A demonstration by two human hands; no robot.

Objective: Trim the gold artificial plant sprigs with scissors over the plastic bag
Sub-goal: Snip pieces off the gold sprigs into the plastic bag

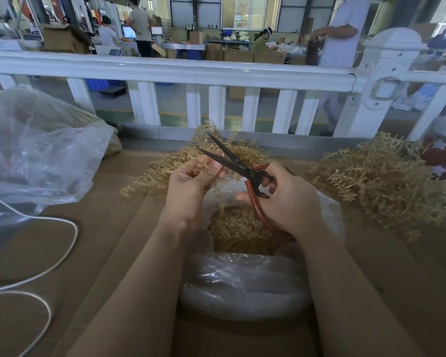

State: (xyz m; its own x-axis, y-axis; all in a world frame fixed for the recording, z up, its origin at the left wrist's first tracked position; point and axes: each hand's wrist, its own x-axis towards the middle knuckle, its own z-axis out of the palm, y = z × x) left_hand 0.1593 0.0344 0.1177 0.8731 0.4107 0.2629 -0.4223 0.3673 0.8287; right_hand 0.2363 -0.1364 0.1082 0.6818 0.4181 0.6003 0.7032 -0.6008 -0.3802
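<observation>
Above the open clear plastic bag (245, 284) half full of gold trimmings, the left hand (191, 181) pinches a thin gold artificial plant sprig (204, 163) between thumb and curled fingers; its stem hangs below the palm toward the bag. Just beside it, the right hand (283, 197) grips the red-handled scissors with dark blades (232, 161), fingers wrapped round the handle loops, blades parted and pointing up-left past the left thumb. Loose gold sprig heaps lie behind the hands (170, 166) and to the right (381, 181) on the brown cardboard tabletop (108, 253).
</observation>
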